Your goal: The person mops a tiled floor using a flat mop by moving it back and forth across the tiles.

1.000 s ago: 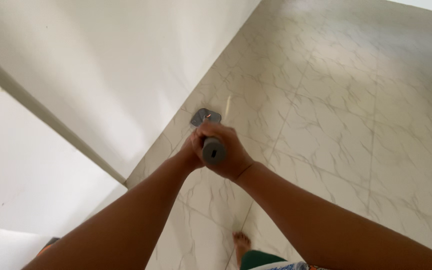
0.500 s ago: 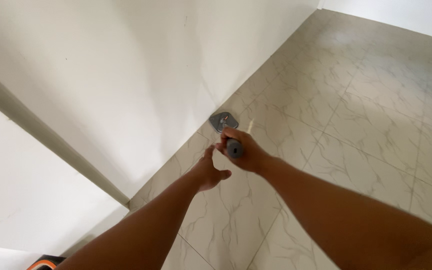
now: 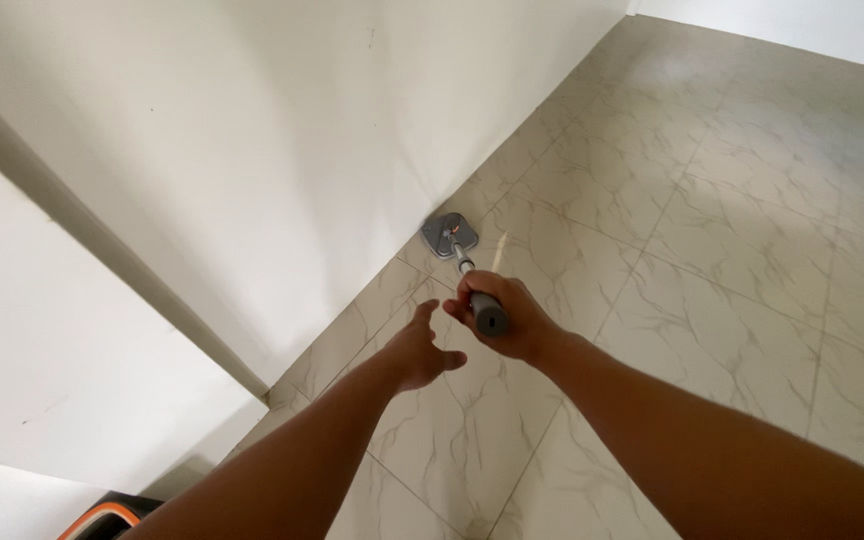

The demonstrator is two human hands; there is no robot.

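The grey mop handle (image 3: 485, 312) is gripped in the closed right hand (image 3: 504, 318), while the left hand (image 3: 418, 352) hangs open and empty just beside it. The flat mop head (image 3: 449, 235), ahead of the right hand, lies against the white wall (image 3: 282, 150); it is best kept flat on the tiled floor (image 3: 712, 250).

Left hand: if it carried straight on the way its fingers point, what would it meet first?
Probably the mop handle just beyond the open left hand, held in the right hand; depth is unclear.

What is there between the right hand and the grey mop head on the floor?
In the head view, only the mop's thin pole runs from the right hand down to the mop head by the wall; beneath it, bare marble-pattern floor tile.
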